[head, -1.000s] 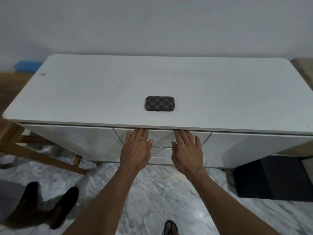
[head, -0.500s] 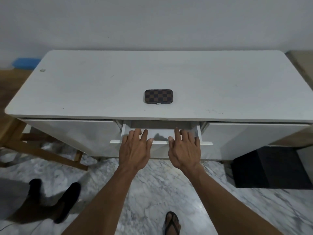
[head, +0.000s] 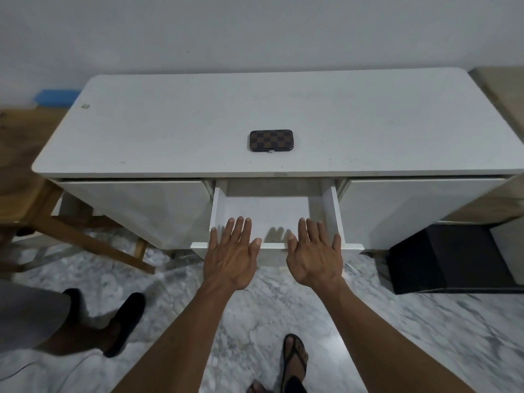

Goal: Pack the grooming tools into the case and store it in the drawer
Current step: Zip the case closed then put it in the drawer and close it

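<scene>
A closed brown checkered case lies flat near the front middle of the white cabinet top. Below it the middle drawer stands pulled out, its white inside bare. My left hand hovers palm down over the drawer's front edge, fingers spread, holding nothing. My right hand is beside it in the same pose, fingers reaching over the front edge. No loose grooming tools are in sight.
A wooden chair frame stands at the cabinet's left. A black box sits on the marble floor at the right. Another person's foot in a black shoe is at lower left, and my sandalled foot is below.
The middle drawer went from shut to far pulled out. Both hands drew back toward me with it and now rest open above its front edge.
</scene>
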